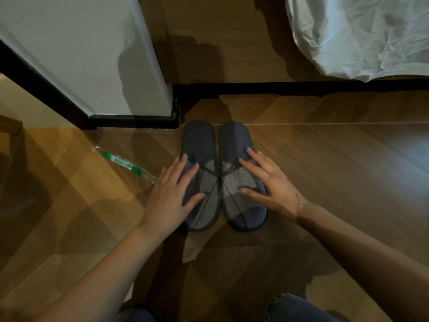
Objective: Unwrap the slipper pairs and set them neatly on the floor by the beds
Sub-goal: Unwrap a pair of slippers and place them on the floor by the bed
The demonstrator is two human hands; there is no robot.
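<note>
head view showed the left hand spread flat with its fingers fanned wide, palm down over the left slipper, gripping nothing; whether the palm actually pressed on the fabric could not be told. the right hand was likewise open and splayed, fingers reaching across the right slipper, with a thin bracelet at its wrist. both forearms came up from the bottom corners of the picture.

the two dark slippers lay side by side on the wooden floor, soles down, toes pointing away from the person, their inner edges touching or nearly touching along the middle. each had a dark closed toe and a grey speckled insole showing toward the heel, partly hidden by the hands.

to the left of the left hand a clear plastic wrapper with green printing lay flat on the floor, just beside the hand's little finger and apart from the slippers.

beyond the toes ran a black base strip, and a white panel with a black foot stood to the upper left, its corner close to the left slipper's toe. rumpled white bedding hung at the upper right, well apart from the slippers. blue denim knees showed at the bottom edge.
</note>
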